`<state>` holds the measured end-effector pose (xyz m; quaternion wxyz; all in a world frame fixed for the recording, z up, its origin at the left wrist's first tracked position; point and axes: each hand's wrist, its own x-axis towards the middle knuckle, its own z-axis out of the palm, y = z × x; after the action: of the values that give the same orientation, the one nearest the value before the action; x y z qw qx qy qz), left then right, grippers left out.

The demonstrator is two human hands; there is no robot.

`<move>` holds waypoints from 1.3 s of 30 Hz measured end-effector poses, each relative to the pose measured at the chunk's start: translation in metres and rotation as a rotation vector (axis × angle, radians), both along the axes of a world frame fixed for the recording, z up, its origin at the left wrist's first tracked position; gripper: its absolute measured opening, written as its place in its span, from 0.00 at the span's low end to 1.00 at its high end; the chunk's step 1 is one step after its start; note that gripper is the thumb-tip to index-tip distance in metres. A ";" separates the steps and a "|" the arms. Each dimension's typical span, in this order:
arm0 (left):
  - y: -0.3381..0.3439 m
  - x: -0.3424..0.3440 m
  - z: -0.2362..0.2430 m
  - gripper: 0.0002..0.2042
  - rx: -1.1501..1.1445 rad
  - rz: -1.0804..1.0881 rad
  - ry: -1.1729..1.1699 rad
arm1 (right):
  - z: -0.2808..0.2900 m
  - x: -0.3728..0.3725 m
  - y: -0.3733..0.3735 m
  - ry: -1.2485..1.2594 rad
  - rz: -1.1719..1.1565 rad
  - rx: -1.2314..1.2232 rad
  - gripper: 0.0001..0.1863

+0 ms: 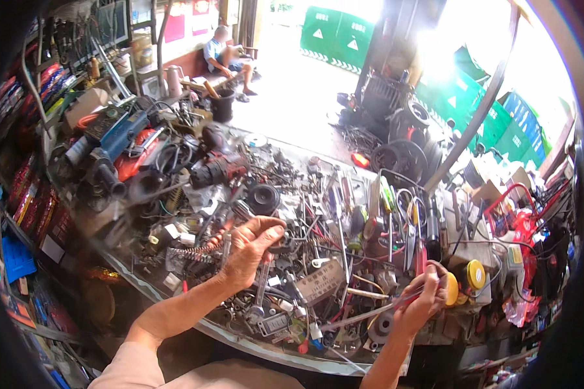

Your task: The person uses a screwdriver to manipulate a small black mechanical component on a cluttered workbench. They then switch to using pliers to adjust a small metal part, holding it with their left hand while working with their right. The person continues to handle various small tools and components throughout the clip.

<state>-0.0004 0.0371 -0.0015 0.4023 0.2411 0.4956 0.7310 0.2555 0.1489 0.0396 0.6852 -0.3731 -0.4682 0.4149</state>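
Over the crowded workbench (240,337), my left hand (248,251) is closed, with thumb and forefinger pressed together; whatever lies between them is too small to make out. A metal wrench (262,285) lies just below it, and a coiled spring (194,254) sits to its left. At the right, near the bench's front edge, my right hand (423,299) grips a thin greyish strip (363,315) that trails leftward over the clutter. A brown cardboard piece (320,281) with print on it lies between my hands. Two yellow round lids (475,275) are right of my right hand.
A red and black power drill (219,170) and a blue machine (120,133) stand at the far left. Screwdrivers and pliers (410,236) stand upright at centre right. Loose parts cover the bench. Beyond it, a person (224,55) sits near the doorway; wheels (396,155) are piled outside.
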 end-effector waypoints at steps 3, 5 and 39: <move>-0.003 -0.002 0.002 0.06 -0.037 0.058 0.073 | -0.003 -0.017 -0.005 -0.049 0.175 -0.038 0.08; -0.001 -0.001 0.006 0.07 -0.042 0.171 0.188 | 0.004 -0.022 -0.018 -0.066 0.244 -0.130 0.08; 0.062 -0.023 0.013 0.02 0.053 -0.137 1.414 | 0.000 -0.022 -0.025 -0.122 0.395 -0.200 0.09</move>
<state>-0.0239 0.0992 0.0113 0.0231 0.6981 0.6038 0.3842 0.2338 0.1234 0.0394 0.5207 -0.3643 -0.5292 0.5622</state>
